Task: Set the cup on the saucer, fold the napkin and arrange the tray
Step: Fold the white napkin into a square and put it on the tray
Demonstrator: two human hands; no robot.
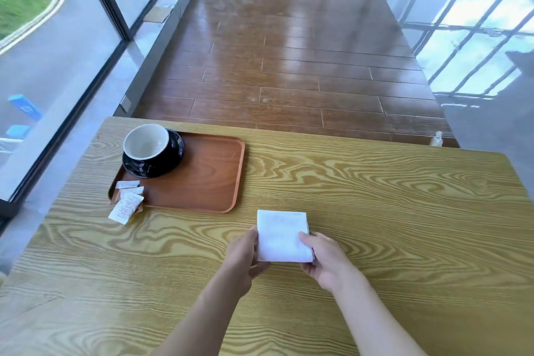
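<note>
A white napkin [281, 235] folded into a small square is held just above the wooden table [375, 211], right of the tray's near corner. My left hand [244, 257] grips its left edge and my right hand [322, 257] pinches its right edge, thumb on top. On the brown wooden tray [208, 176] at the left stands a black cup [147, 146] with a white inside, sitting on a black saucer [170, 166] in the tray's far left corner.
Several white sugar sachets [127, 202] lie at the tray's near left corner, some hanging over its rim onto the table. A glass wall runs along the left. Beyond the table's far edge is brown plank floor.
</note>
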